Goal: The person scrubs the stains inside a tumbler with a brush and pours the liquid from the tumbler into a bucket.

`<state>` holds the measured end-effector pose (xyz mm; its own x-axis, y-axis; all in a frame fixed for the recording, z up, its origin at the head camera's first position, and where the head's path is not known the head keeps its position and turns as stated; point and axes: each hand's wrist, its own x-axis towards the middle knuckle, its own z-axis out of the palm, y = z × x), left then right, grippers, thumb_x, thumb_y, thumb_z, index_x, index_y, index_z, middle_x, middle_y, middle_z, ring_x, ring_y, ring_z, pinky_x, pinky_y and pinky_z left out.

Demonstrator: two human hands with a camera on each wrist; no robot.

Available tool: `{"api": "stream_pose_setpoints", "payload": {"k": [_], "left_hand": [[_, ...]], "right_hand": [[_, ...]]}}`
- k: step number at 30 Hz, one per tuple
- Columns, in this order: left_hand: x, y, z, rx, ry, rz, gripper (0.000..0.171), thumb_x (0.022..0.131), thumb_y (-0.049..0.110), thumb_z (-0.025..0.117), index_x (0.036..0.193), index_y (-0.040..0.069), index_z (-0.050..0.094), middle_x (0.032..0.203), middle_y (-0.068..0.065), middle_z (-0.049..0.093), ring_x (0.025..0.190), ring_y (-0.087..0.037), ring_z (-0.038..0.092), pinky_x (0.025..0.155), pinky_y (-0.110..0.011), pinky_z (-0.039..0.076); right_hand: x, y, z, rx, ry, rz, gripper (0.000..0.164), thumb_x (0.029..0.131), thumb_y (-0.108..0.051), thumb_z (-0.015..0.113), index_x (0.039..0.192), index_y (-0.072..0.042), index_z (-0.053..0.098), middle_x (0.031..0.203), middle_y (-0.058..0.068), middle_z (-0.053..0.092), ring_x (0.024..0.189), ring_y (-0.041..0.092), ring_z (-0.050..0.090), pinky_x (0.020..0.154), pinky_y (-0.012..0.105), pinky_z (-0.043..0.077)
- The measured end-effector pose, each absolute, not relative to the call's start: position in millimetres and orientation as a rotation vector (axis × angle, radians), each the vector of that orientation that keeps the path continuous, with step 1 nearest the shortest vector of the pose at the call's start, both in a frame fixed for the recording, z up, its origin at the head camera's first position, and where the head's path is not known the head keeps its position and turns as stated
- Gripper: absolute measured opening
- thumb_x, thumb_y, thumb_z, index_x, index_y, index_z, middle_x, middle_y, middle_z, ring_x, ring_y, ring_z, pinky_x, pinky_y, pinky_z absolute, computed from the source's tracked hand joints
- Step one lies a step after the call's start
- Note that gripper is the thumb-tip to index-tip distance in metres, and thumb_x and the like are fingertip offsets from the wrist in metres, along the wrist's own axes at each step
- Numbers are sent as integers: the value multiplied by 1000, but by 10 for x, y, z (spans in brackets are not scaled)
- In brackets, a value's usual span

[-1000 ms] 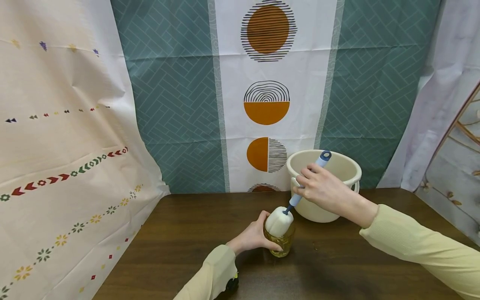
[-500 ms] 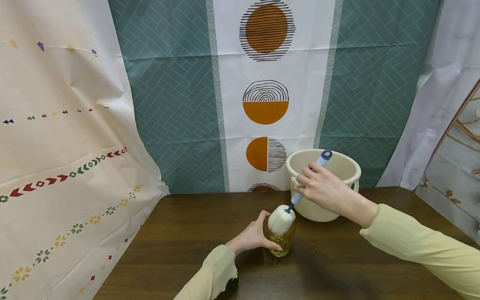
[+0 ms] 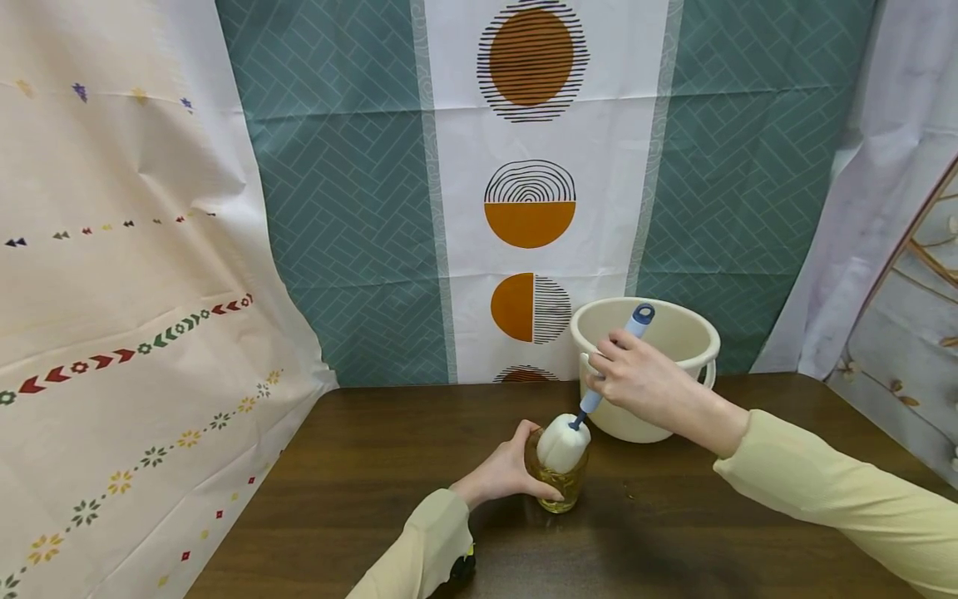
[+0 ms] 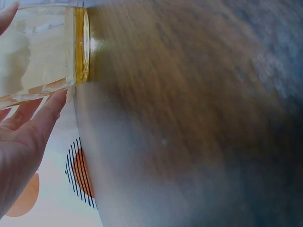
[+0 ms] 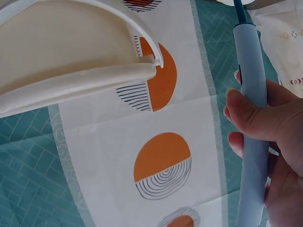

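Note:
An amber glass [image 3: 563,492] stands on the wooden table, and my left hand [image 3: 505,472] grips it round the side. In the left wrist view the glass [image 4: 42,52] shows its thick yellow base, with fingers along its wall. My right hand [image 3: 636,378] holds the light blue handle of a bottle brush [image 3: 591,401], tilted up to the right. The brush's white sponge head [image 3: 563,443] sits partly inside the glass, its top above the rim. In the right wrist view, thumb and fingers wrap the blue handle [image 5: 253,71].
A cream bucket [image 3: 636,424] stands on the table behind the glass, close to my right hand. The table [image 3: 389,466] is dark brown wood. Patterned curtains [image 3: 344,208] hang behind and at both sides. A small black object [image 3: 462,567] is by my left sleeve.
The brush's sponge head has shifted slightly within the glass, and its handle end has moved a little left and down with my right hand. My left hand keeps its hold on the glass.

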<state>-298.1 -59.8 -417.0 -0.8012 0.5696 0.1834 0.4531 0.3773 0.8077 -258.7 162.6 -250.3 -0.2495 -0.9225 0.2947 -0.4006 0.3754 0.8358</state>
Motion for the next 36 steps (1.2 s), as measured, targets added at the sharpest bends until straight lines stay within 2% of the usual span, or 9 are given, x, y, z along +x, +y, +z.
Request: {"api": "stream_pose_setpoints", "payload": {"k": [8,16,24,36], "left_hand": [[-2987,-596,-4179,940,2474,1422,74,62,24,85,115,13,35,102,6,52,92,-8,51,79,-27,40],[-2998,-589,-4185,963,2466,1438,72,62,23,85,113,12,36,102,6,52,93,-8,51,77,-26,41],[-3013,-591,-4194,997,2456,1438,73,63,21,85,116,10,36,102,5,51,93,-9,51,77,-25,42],[-3014,-600,-4194,982,2461,1424,73,64,23,84,117,11,35,106,3,50,97,-10,49,77,-26,42]], "right_hand": [[-2586,1585,-2604,1166,-1847,-894,24,63,-7,81,81,-16,68,82,8,56,77,26,46,75,37,35],[-2593,1536,-2672,1201,-1823,-951,19,67,-10,79,81,-17,68,78,6,55,80,26,45,74,36,34],[-2635,1493,-2747,1230,-1806,-924,8,72,-15,73,77,-17,67,72,5,53,75,25,44,71,35,33],[-2651,1466,-2762,1239,-1798,-921,12,70,-12,77,77,-16,68,72,6,53,75,25,44,74,36,33]]}}
